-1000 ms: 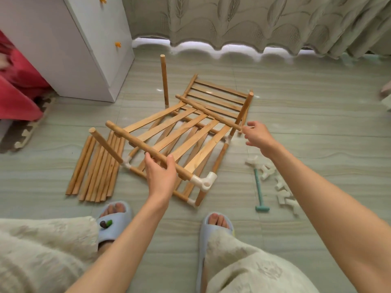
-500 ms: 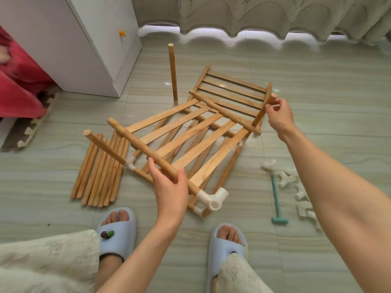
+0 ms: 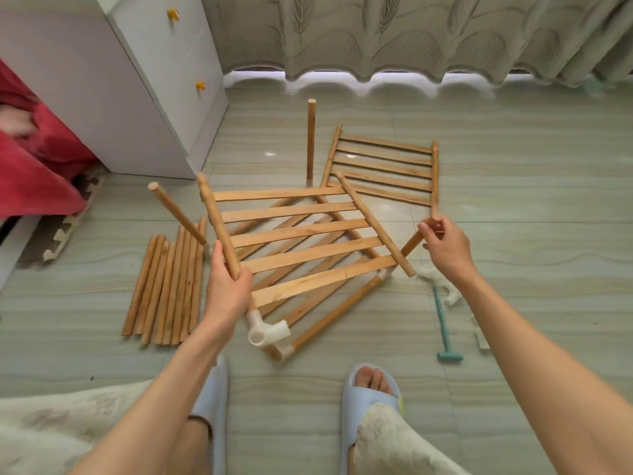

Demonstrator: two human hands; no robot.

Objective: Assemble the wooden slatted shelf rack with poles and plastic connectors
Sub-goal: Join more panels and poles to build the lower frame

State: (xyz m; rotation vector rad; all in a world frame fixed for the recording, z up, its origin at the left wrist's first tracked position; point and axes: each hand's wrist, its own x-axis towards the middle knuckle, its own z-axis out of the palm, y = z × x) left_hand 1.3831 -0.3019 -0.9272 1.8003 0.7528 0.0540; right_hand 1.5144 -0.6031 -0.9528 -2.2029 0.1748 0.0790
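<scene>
Assembly is judged to be at the stage of fitting a slatted panel (image 3: 301, 245) onto the partly built base frame. The panel is held tilted above the floor, near the middle of the scene. Its left rail is gripped by the left hand (image 3: 227, 289), whose fingers are wrapped fully around the rail just above a white plastic connector (image 3: 265, 329) at the near corner. A pole (image 3: 416, 240) at the right side of the frame is pinched by the right hand (image 3: 445, 245), with the fingertips closed on it.

Under the panel, a second slatted layer lies low on the floor, with a bottom pole (image 3: 337, 317) running from the near connector toward the right. Two poles stand up from the frame, one at the far side (image 3: 311, 142) and one leaning at the left (image 3: 178, 214). Another slatted panel (image 3: 387, 169) lies flat at the far right. Spare poles (image 3: 168, 286) lie in a bundle on the left, and loose connectors (image 3: 442, 286) and a small green mallet (image 3: 443, 323) lie on the right.

The next move is judged to call for the held pole to be lined up with a connector socket, while the panel is kept steady by the left hand. Whether the pole is already seated cannot be told.
</scene>
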